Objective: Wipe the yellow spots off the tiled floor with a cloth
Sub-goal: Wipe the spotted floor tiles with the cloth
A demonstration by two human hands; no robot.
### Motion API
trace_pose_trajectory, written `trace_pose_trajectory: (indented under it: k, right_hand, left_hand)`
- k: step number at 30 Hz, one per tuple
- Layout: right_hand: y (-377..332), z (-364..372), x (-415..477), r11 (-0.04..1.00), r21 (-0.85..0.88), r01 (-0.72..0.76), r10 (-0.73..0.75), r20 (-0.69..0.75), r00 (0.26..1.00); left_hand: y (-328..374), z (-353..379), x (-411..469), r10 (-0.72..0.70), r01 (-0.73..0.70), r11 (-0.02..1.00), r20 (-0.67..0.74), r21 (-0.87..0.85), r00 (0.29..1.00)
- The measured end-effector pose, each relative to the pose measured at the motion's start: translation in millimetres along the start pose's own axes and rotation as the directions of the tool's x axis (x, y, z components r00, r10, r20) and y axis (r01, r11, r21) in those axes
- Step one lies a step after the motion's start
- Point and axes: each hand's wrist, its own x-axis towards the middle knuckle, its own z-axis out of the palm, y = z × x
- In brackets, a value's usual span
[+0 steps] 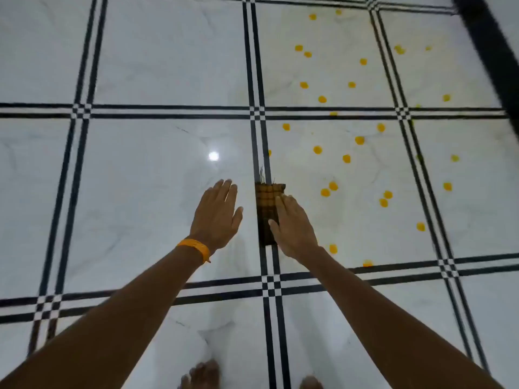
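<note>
A folded brown checked cloth lies on the dark grout line of the white tiled floor. My right hand is spread flat, fingers straight, its inner edge over the cloth's right side; whether it touches the cloth is unclear. My left hand, with an orange band on the wrist, is open with straight fingers to the left of the cloth and apart from it. Several yellow spots are scattered over the tiles to the right of the cloth and further back.
Black double lines split the floor into large glossy squares. A dark edge or beam runs along the far right. My bare feet show at the bottom. A lamp's reflection glares on the left tile.
</note>
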Motion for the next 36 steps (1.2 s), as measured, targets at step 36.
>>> trace_pose_trajectory:
  k: [36]
  right_hand:
    - [49,201,51,0.989,-0.142,0.051,-0.088,-0.267,0.960]
  left_hand:
    - [-74,215,48,0.049,-0.030,0.991,-0.145,0.127,0.988]
